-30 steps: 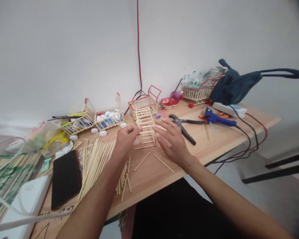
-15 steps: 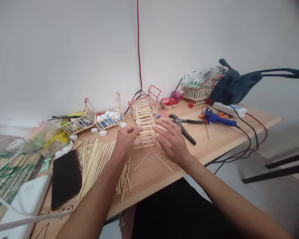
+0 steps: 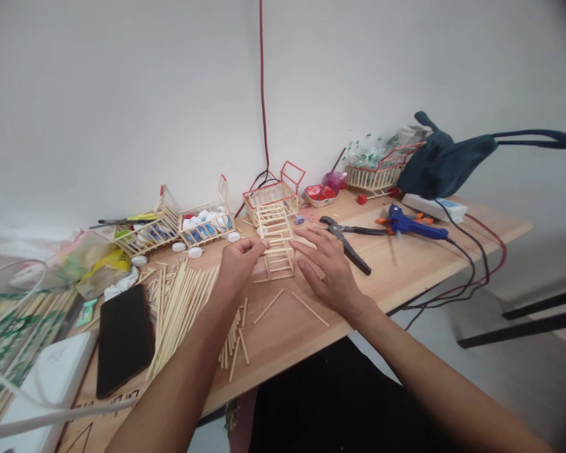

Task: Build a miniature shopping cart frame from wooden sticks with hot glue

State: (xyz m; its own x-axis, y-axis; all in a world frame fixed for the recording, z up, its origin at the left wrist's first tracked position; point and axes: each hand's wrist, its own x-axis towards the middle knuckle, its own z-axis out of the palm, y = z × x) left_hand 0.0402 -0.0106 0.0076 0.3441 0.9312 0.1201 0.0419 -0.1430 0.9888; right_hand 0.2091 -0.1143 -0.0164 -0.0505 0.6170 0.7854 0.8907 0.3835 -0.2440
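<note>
Between my hands a small ladder-like frame of thin wooden sticks (image 3: 279,265) stands on the table, its far end against a stick basket with a red rim (image 3: 271,196). My left hand (image 3: 239,261) is at the frame's left side, thumb and forefinger pinched on a wooden stick that lies across it. My right hand (image 3: 327,267) hovers by the frame's right side, fingers apart and holding nothing; whether a fingertip touches the frame I cannot tell. Two loose sticks (image 3: 310,308) lie in front of the frame. A pile of cut sticks (image 3: 182,308) lies beside my left forearm.
Pliers (image 3: 351,245) and a blue glue gun (image 3: 412,225) lie to the right, cables trailing off the edge. Stick carts (image 3: 205,226) with white wheels stand at the back left. A dish of red paint (image 3: 319,195) sits near the wall. A black phone (image 3: 125,340) lies left.
</note>
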